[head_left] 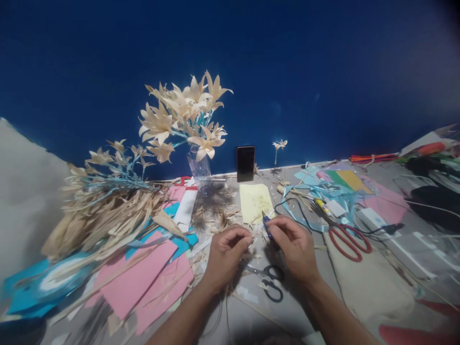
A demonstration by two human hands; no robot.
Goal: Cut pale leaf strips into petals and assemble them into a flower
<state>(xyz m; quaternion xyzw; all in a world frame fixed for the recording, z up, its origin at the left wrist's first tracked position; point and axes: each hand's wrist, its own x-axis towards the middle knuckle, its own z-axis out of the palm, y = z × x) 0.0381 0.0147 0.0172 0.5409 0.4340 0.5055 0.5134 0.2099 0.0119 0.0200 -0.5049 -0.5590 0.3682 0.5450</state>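
Our right grip (295, 243) holds the tool (266, 222) (probably light, stiff, best held mid-body); we can't tell whether our left grip (228, 253) is closed.

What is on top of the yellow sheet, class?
Brownish marks or bits dot the yellow sheet. The dark blue tool in the right hand covers some of its lower right; anything there is hidden.
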